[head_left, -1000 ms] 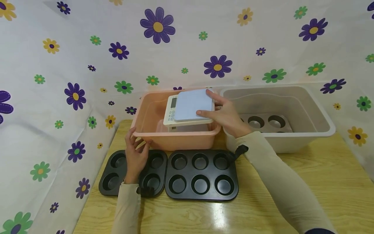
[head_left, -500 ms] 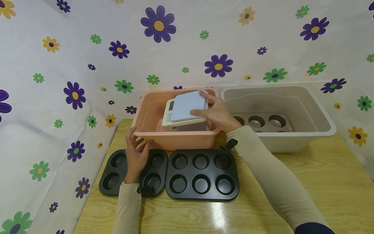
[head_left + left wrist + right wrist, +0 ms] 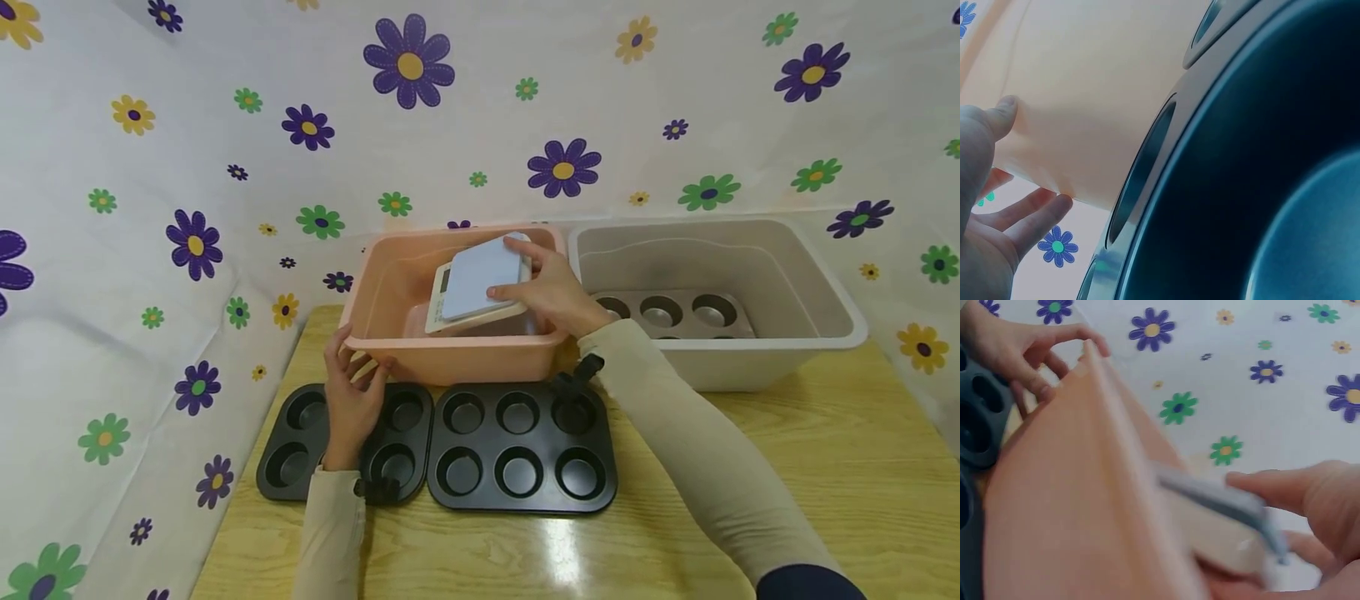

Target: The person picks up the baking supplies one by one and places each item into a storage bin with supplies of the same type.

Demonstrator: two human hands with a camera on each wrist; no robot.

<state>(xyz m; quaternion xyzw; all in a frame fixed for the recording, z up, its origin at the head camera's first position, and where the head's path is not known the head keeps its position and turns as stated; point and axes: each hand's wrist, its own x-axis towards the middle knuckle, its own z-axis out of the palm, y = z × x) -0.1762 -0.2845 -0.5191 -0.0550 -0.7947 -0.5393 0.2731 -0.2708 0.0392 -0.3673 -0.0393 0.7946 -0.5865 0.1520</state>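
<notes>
Right hand point(image 3: 551, 287): clamped on the cream electronic kitchen scale with a pale blue square platform point(image 3: 483, 279), at the scale's right end; thumb lies on the platform, index finger at its far right corner. Scale held tilted within the mouth of the peach rectangular plastic bin point(image 3: 465, 362), part of it below the front rim; contact with the bin floor not determinable. Dark display point(image 3: 446, 281) at the scale's left end.

Left hand point(image 3: 351, 408): grips the front left corner of the bin, index finger at the rim, thumb on the front wall.

Peach bin stands near the back left corner of the wooden tabletop point(image 3: 465, 558). Beside it, along the back edge: pale grey rectangular plastic bin point(image 3: 742, 367) with a brownish metal muffin tin point(image 3: 686, 310) lying inside.

In front of the peach bin: two black metal muffin trays side by side. Left tray point(image 3: 300, 437) lies near the tabletop's left edge, beneath the left hand; right tray point(image 3: 519, 442) shows six cups.
</notes>
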